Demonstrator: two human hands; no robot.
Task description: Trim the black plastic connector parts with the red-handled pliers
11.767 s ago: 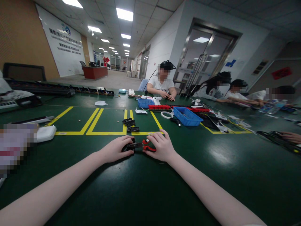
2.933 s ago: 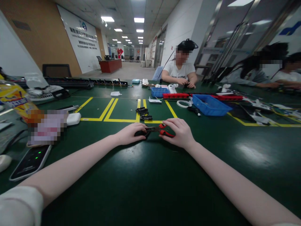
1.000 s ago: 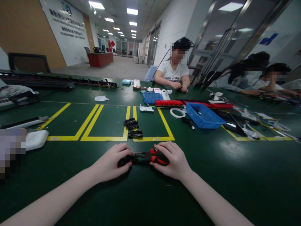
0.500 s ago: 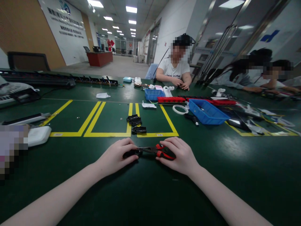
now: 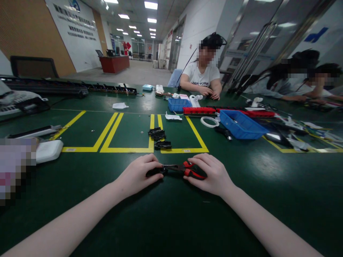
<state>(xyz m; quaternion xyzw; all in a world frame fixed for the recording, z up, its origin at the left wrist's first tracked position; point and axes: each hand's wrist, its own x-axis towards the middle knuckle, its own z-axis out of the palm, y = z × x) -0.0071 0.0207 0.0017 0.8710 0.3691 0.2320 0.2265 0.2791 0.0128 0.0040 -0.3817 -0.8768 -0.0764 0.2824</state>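
Head view, left grip [image 5: 139,175] pinching black part [image 5: 154,172], right grip [image 5: 211,174] clasping pliers [image 5: 184,169] between them.

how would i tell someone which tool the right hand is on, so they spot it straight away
Start at the green table and find the wearer's two hands just below the yellow tape boxes. The pliers lie flat between them, the right hand on the handles, the tip toward the left hand. Their red-and-black handles set them apart from the all-black parts behind.
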